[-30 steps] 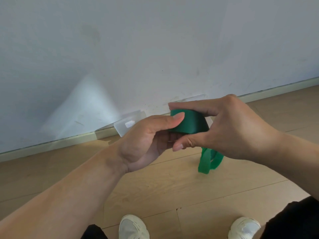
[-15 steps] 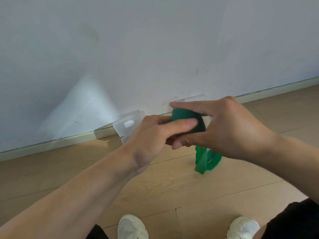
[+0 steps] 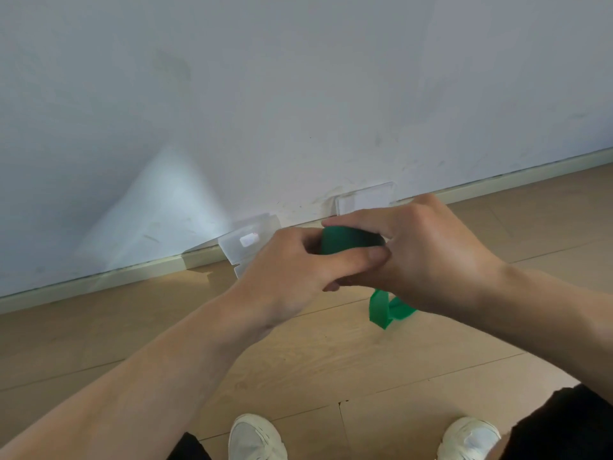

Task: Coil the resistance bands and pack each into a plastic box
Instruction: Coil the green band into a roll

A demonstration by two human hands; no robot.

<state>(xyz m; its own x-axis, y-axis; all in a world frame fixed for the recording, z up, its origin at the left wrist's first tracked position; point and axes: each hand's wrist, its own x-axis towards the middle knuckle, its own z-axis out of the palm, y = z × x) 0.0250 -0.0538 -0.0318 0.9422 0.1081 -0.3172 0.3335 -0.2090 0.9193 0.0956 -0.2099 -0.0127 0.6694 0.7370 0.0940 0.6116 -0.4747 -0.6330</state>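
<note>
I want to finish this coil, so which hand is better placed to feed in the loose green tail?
Probably the right hand: the tail of the green band hangs directly beneath it, while the left hand pins the coil with its thumb.

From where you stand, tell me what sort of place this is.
Probably an indoor room, bare along this side: light wood-plank floor, plain white painted wall with a pale skirting board. Clear plastic boxes sit at the wall's foot, so the work is done on the floor.
</note>
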